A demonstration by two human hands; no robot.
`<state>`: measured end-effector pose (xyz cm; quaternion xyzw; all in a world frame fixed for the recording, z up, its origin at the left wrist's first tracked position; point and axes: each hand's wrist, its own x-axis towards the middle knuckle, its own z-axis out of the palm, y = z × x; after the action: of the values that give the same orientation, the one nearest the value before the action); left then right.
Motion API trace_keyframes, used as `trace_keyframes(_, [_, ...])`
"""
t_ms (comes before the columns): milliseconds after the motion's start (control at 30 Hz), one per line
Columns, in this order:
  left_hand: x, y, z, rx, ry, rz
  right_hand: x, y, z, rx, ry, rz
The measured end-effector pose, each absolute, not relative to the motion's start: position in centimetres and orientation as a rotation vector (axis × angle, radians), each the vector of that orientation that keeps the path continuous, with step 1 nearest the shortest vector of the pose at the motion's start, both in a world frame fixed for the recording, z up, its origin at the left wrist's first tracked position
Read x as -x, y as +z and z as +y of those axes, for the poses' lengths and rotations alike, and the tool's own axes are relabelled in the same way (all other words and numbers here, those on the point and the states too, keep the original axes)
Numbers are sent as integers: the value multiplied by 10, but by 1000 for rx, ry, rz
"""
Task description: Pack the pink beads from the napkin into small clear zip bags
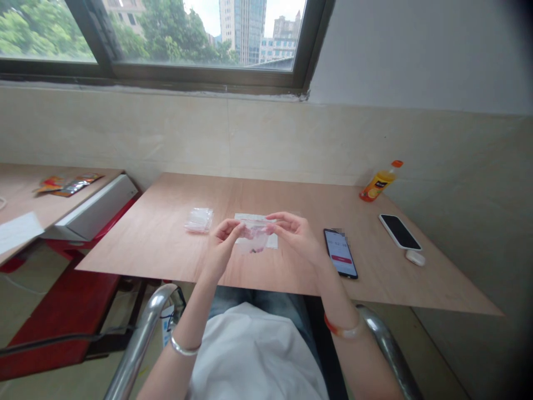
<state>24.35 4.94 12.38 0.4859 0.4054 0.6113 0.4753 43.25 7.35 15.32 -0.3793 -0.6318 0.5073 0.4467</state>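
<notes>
Both hands hold a small clear zip bag point(255, 238) above the wooden table point(166, 244). My left hand point(222, 239) pinches its left top corner, and my right hand point(293, 233) pinches the right top corner. Something small and dark lies at the bottom of the bag. Under the bag a white sheet point(272, 240) rests flat on the table. A stack of clear bags point(199, 219) sits to the left of my left hand.
A lit phone point(340, 253) lies right of my right hand. Further right are a dark phone point(400, 231) and a small white case point(415, 258). An orange juice bottle point(380, 182) leans at the back right. A second table point(25, 200) stands left.
</notes>
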Motion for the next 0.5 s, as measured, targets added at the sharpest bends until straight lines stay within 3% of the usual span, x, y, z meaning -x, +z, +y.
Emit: trace_keyframes(500, [-250, 143, 44, -1287, 1601, 1111, -429, 158, 57, 937, 1136, -1463])
